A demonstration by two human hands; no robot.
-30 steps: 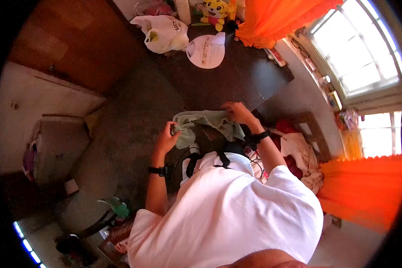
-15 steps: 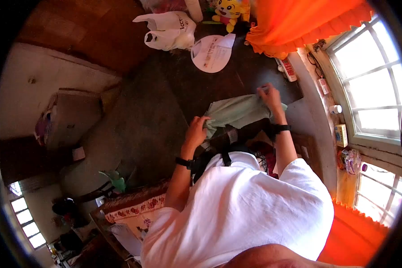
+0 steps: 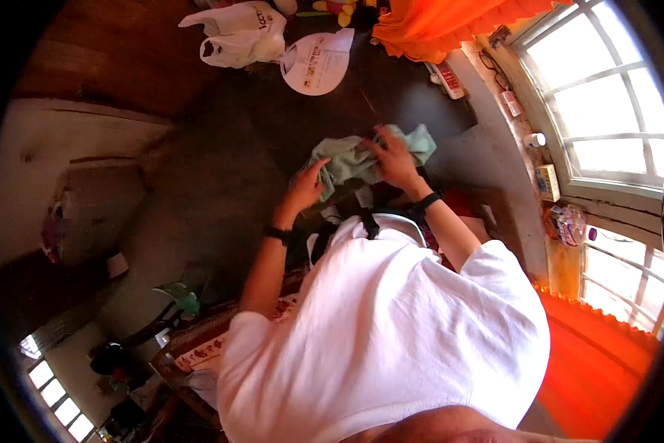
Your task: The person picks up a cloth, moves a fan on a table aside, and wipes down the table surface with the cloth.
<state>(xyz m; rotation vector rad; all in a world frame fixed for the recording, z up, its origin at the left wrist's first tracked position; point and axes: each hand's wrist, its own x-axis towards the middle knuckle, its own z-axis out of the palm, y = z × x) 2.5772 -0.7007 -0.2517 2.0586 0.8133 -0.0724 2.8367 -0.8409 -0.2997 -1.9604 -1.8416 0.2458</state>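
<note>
A pale green cloth [image 3: 341,159] lies bunched and creased on the dark tabletop in front of me. My left hand [image 3: 304,192] is at its left end, fingers closed on the edge, with one finger stretched along the fabric. Over the right part of the cloth, my right hand [image 3: 395,161] rests with its fingers spread, slightly blurred. A loose end of the cloth sticks out to the right beyond that hand. What lies under both palms is hidden.
Behind the cloth are a round white printed fan-like sheet [image 3: 316,65] and a white plastic bag [image 3: 245,33]. A red and white remote [image 3: 448,80] lies by the orange curtain [image 3: 428,28]. Along the windowsill stand a white bottle [image 3: 534,140], a yellow box [image 3: 547,182] and a plastic bottle [image 3: 568,225].
The cloth was stretched between both hands and is now bunched. My right hand has moved left and inward from the cloth's right end onto its surface. The camera view has shifted.
</note>
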